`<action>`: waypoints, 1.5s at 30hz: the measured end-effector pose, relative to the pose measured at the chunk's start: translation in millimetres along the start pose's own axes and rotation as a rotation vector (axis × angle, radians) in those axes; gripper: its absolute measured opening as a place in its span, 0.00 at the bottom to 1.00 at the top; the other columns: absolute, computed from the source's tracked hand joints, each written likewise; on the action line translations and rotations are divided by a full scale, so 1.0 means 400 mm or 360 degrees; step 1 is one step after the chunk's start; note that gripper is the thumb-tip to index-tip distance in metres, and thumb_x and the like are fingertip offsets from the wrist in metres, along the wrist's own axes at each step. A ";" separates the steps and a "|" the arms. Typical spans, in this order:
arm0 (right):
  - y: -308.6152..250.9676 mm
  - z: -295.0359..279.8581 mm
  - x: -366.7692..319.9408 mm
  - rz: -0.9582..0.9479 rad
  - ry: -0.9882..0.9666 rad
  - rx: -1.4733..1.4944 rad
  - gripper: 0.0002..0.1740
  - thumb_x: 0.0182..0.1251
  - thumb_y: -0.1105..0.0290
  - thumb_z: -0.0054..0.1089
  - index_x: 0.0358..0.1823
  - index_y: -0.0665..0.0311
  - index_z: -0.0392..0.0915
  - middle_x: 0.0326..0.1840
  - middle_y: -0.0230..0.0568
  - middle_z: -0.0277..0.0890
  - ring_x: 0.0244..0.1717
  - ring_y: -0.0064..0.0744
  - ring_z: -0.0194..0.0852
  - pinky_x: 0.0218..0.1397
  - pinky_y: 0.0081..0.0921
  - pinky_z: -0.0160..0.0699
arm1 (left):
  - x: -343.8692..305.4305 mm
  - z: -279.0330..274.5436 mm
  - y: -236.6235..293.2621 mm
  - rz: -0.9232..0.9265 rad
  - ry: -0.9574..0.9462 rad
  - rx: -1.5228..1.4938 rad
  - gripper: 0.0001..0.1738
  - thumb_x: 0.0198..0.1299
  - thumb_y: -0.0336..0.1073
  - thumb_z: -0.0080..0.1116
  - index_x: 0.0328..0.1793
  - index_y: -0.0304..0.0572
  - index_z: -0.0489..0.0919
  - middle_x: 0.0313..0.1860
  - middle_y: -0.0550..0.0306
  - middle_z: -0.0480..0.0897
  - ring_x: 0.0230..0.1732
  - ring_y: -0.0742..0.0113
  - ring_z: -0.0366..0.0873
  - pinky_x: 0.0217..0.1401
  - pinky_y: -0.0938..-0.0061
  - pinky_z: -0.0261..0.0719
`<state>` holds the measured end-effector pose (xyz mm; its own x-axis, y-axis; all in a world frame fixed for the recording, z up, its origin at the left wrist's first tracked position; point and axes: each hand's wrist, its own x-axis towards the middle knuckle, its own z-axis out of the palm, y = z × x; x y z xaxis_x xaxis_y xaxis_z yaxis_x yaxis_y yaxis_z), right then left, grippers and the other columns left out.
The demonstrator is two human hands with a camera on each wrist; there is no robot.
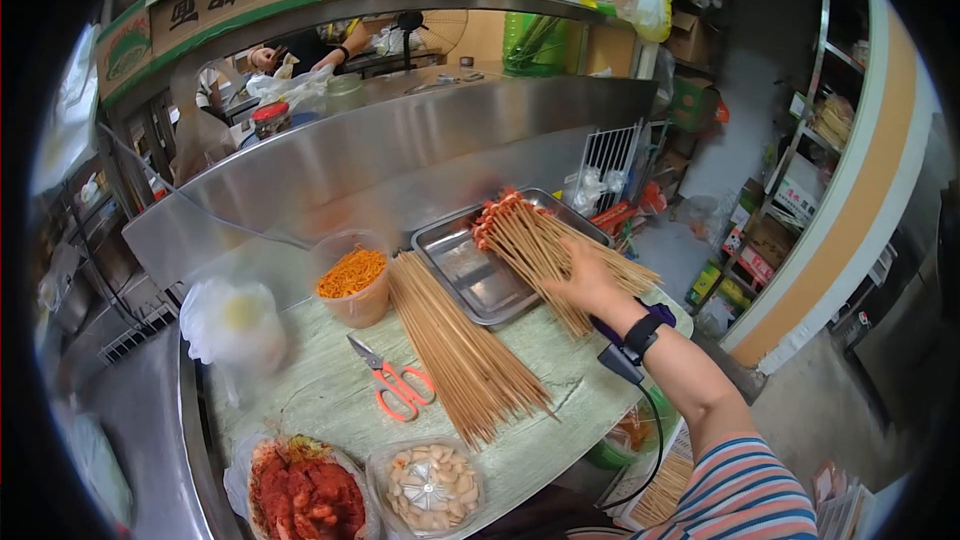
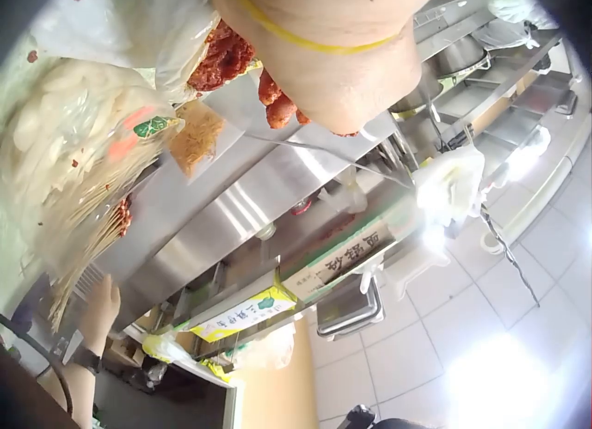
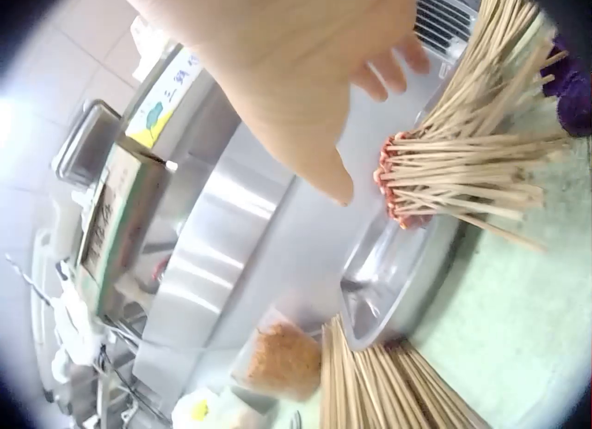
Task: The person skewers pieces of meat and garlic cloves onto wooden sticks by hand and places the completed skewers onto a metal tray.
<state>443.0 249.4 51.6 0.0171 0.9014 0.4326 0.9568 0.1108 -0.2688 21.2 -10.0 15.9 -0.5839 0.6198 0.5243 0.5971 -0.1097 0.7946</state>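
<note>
My right hand (image 1: 590, 280) is spread over a bundle of wooden skewers (image 1: 545, 240) with red meat at their tips. In the right wrist view, its fingers look straight and relaxed, with the skewers beside them. The bundle lies across a steel tray (image 1: 470, 275), sticks pointing right. My left hand (image 2: 356, 78) shows only in the left wrist view, with a yellow band round the wrist. It is close to red-coated meat pieces (image 2: 222, 59); its fingers are largely hidden. The red-coated meat fills a plastic-lined bowl (image 1: 240, 485) at the table's front.
Bare skewers (image 1: 455, 350) lie fanned beside orange-handled scissors (image 1: 400, 390). A tub (image 1: 372, 315) of orange shreds stands behind them. Pale slices fill a clear container (image 1: 378, 480) at the front. A plastic bag (image 1: 230, 325) sits left. A steel partition (image 1: 400, 150) borders the back.
</note>
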 end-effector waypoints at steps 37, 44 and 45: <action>-0.026 -0.065 -0.032 0.0158 -0.0633 -0.0531 0.43 0.54 0.61 0.62 0.71 0.54 0.53 0.74 0.54 0.46 0.72 0.55 0.46 0.68 0.52 0.48 | 0.017 0.021 0.085 -0.0376 0.0089 -0.0475 0.19 0.61 0.37 0.50 0.50 0.28 0.78 0.61 0.48 0.64 0.53 0.54 0.72 0.51 0.60 0.79; -0.257 0.128 -0.045 -0.0401 -0.0580 0.0550 0.16 0.52 0.63 0.62 0.35 0.70 0.80 0.35 0.55 0.79 0.37 0.52 0.78 0.42 0.37 0.77 | 0.003 0.019 -0.094 -0.0461 0.0067 -0.0996 0.22 0.65 0.33 0.46 0.64 0.37 0.65 0.58 0.51 0.73 0.56 0.61 0.74 0.56 0.68 0.74; -0.295 0.141 -0.042 -0.0403 -0.0613 0.0652 0.18 0.53 0.60 0.62 0.32 0.72 0.81 0.29 0.55 0.79 0.33 0.53 0.79 0.40 0.38 0.78 | 0.006 0.022 -0.085 -0.0404 0.0027 -0.0983 0.21 0.64 0.31 0.45 0.64 0.35 0.66 0.58 0.50 0.74 0.56 0.61 0.74 0.57 0.68 0.74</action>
<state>313.3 244.6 27.5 -0.3754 0.9040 0.2048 0.7269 0.4242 -0.5400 4.5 2.0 -12.5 -0.6763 0.6733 0.2987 0.0184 -0.3899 0.9207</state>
